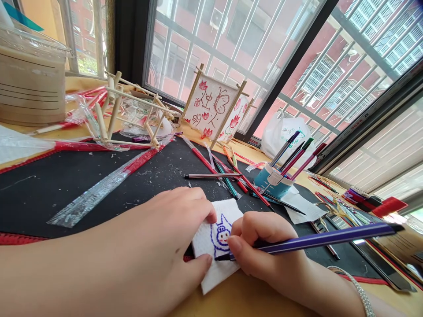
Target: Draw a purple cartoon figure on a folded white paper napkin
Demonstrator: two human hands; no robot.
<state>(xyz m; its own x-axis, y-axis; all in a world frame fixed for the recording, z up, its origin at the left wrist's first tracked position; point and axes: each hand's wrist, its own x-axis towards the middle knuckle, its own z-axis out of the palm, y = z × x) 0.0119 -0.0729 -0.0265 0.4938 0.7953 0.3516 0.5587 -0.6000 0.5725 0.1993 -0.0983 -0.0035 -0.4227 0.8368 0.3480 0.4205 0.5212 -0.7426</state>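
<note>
My right hand (261,248) is closed around a purple felt pen (327,237), whose tip rests on a small white paper square (216,251). A blue cartoon figure with a red mouth (220,235) is drawn on that square. My left hand (165,237) lies over the paper's left side, with fingers curled and pressing its edges down. The paper sits at the near edge of a black mat (66,180).
A blue cup (273,180) with several pens stands behind the paper, and loose pens (228,174) lie on the mat. A clear ruler (95,191) lies at left. Wooden stick frames (128,114) and a painted paper lantern (214,108) stand by the barred window.
</note>
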